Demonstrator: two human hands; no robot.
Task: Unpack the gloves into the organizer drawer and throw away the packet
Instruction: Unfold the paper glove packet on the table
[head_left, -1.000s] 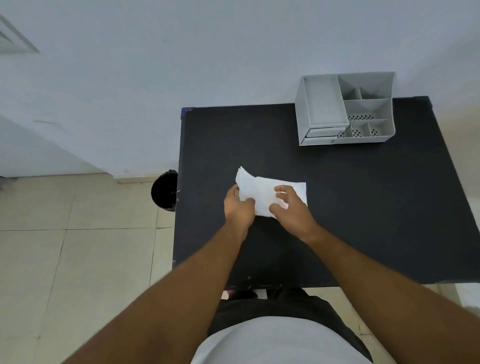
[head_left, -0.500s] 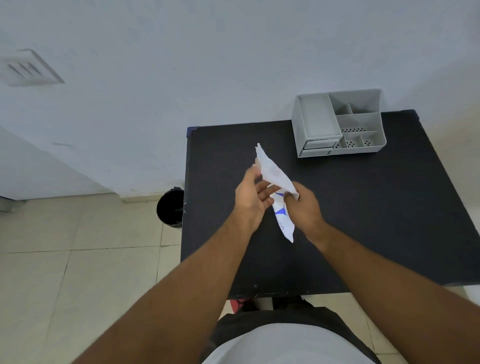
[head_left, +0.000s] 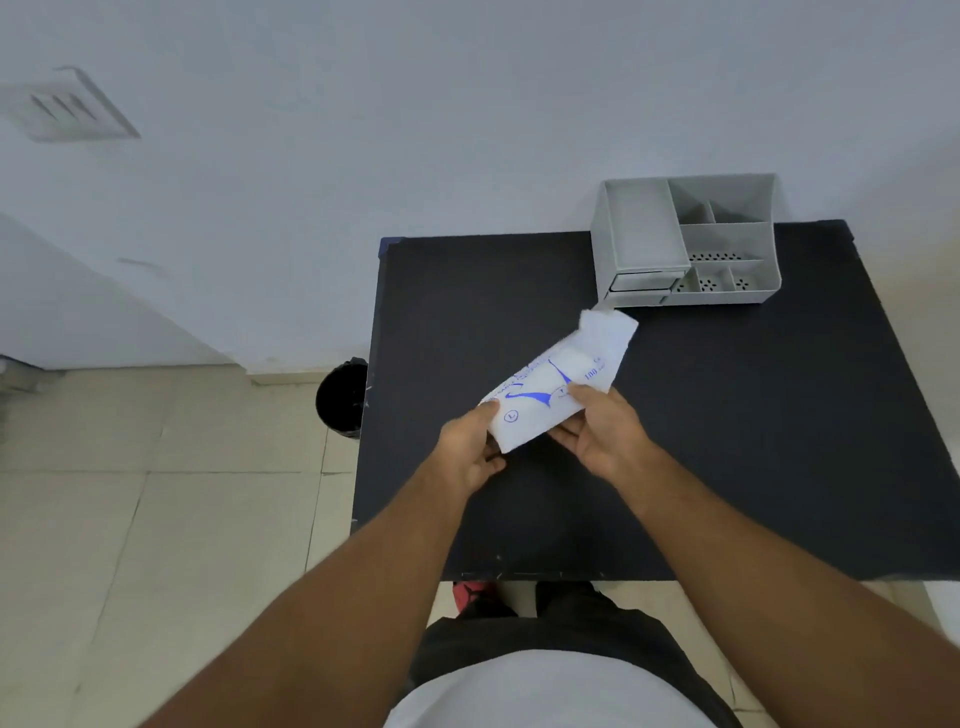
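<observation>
Gloves packet (head_left: 558, 387), a white pouch with blue print, is held in the air above the black worktop (head_left: 753, 415), on the near side of the grey organizer (head_left: 685, 241) and well apart from it. The left hand (head_left: 467, 449) pinches the packet's near lower corner, and the right hand (head_left: 602, 434) clamps its lower edge with the thumb on top and the fingers beneath; both grips are closed on the packet. The far end, tilted up toward the organizer, looks ragged and open, with white material showing at the mouth.

The main risk, as I judge it, is spilling. The contents appear to be thin, light gloves, so if the open mouth tips down before it is over the organizer, they could slide out onto the worktop or off its edge. The organizer's drawer (head_left: 644, 283), at its front left, looks shut, so a hand must let go to pull it. That would leave a floppy packet in one grip, and it could fold and dump its load.

Pulling the gloves out in a clump could also tear the thin packet or scatter the gloves. The black bin (head_left: 340, 397) stands on the floor, left of the worktop and far from the organizer; a light, empty packet tossed from here could easily miss it.
</observation>
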